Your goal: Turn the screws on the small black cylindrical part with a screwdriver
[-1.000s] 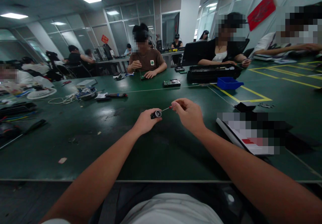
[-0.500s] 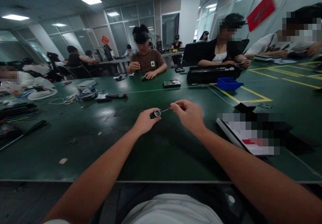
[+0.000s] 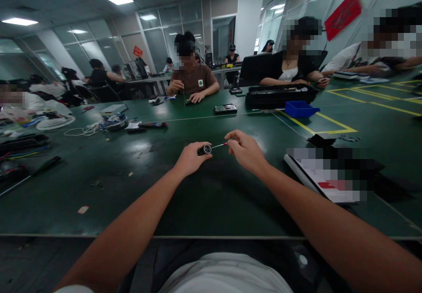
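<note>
A small black round part (image 3: 207,149) with a silver ring on its face is gripped between the fingers and thumb of my left hand (image 3: 190,159). Its exact kind is too small to make out. My right hand (image 3: 246,153) is closed on a thin screwdriver (image 3: 219,145), whose handle is mostly hidden by the fingers. A bit of red shows where the shaft meets the fingers. The shaft points left, and its far end reaches the edge of the round part; whether it touches is unclear. Both hands are above the green table (image 3: 211,214).
Right of my right arm lies a white sheet (image 3: 329,187) on a dark folder. Farther back are a blue bin (image 3: 300,109), a long black housing (image 3: 280,96) and a hard drive (image 3: 226,108). Cables and a long screwdriver (image 3: 42,168) lie left. Co-workers sit around the table.
My right fingers have loosened and shifted on the screwdriver, the index finger lifting away. More of the red bit shows. My left hand and the round part have barely moved.
</note>
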The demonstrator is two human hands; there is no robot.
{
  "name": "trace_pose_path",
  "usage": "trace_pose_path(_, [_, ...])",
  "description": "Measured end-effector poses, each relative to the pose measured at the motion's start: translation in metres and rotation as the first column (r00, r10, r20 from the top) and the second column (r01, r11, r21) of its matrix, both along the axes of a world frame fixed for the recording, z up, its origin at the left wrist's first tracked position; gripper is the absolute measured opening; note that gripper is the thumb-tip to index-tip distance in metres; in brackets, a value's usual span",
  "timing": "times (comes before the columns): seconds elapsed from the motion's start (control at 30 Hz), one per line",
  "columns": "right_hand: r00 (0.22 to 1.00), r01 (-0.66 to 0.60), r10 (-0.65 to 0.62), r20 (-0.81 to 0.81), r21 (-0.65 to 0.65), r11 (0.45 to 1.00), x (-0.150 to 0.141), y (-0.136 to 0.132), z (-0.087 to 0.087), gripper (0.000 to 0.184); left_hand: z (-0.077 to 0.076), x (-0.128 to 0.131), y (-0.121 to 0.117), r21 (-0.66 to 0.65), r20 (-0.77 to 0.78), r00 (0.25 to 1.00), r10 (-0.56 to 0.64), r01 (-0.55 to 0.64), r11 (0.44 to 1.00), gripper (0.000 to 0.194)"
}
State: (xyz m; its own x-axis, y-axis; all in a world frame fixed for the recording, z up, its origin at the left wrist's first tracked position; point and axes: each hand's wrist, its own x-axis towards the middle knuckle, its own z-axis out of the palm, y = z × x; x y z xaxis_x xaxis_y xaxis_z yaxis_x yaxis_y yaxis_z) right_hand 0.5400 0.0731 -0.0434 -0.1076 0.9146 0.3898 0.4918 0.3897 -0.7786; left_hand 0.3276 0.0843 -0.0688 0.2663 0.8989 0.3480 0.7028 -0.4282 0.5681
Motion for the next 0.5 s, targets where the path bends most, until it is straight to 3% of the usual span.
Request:
trace_pose_path(0.1, [1.000,0.008,-0.008,0.021,0.008,1.000,0.001,0.002,-0.002,0.036,-0.001,0.000,0.001,0.003,0.001,1.000,-0.003,0.003,1.000,0.039])
trace_pose_path(0.2, [0.999,0.024,-0.024,-0.025,0.025,0.999,0.000,0.004,-0.006,0.028,-0.001,0.001,0.000,-0.008,-0.019,1.000,-0.007,0.007,1.000,0.039])
trace_pose_path(0.4, [0.950,-0.065,0.069,-0.303,0.021,0.998,-0.006,0.009,-0.014,0.017,0.000,0.002,0.000,-0.018,-0.001,1.000,0.016,-0.016,1.000,0.038])
trace_pose_path(0.5, [0.873,-0.084,0.032,-0.487,-0.086,0.993,-0.007,0.012,-0.014,0.017,0.000,0.003,-0.001,0.007,0.004,1.000,-0.028,0.028,1.000,0.038])
